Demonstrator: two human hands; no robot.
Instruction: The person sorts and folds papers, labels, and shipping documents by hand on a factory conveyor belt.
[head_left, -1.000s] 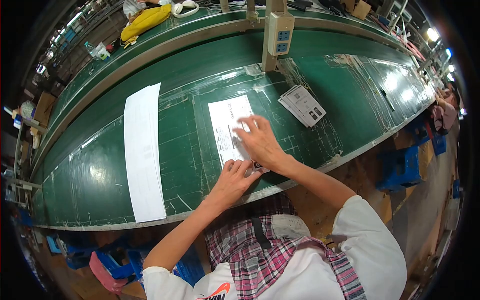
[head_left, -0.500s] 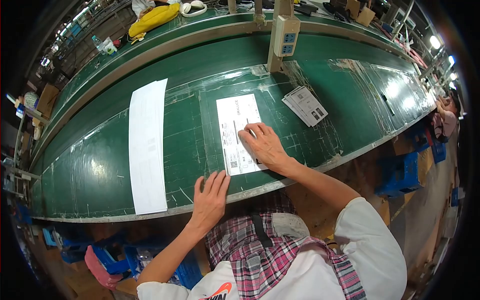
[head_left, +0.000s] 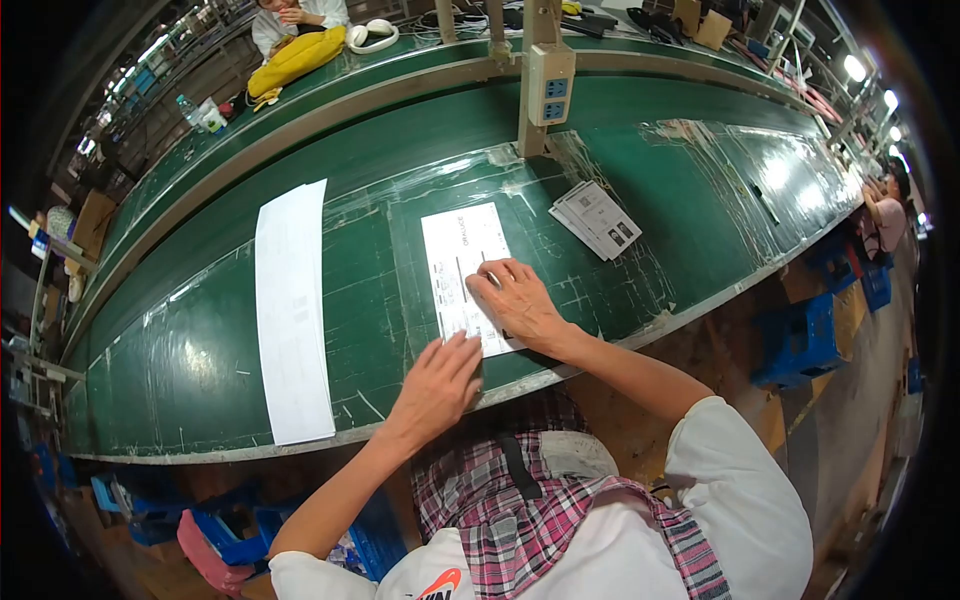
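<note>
A white printed sheet (head_left: pixel 460 240) lies on the green tabletop in front of me, with text, lines and a code on it. My right hand (head_left: pixel 518 305) rests on its right half, fingers bent and drawn in over the print; whatever they may pinch is hidden. Over the sheet's lower left corner is my left hand (head_left: pixel 435 385), its fingers stretched out, slightly apart and a little blurred. To the right sits a small stack of printed cards or leaflets (head_left: pixel 597 220), slightly fanned.
A tall stack of long white sheets (head_left: pixel 290 320) lies to the left. A post with a socket box (head_left: pixel 551 85) rises behind the printed sheet. Across the bench are a yellow bundle (head_left: pixel 298 60), white headphones (head_left: pixel 372 37) and a person. Another person (head_left: pixel 885 215) sits far right, near blue stools (head_left: pixel 800 340).
My left hand has moved up and right, from beside the sheet onto its lower corner. My right hand stays on the sheet. The view has shifted slightly, and a person now shows across the bench.
</note>
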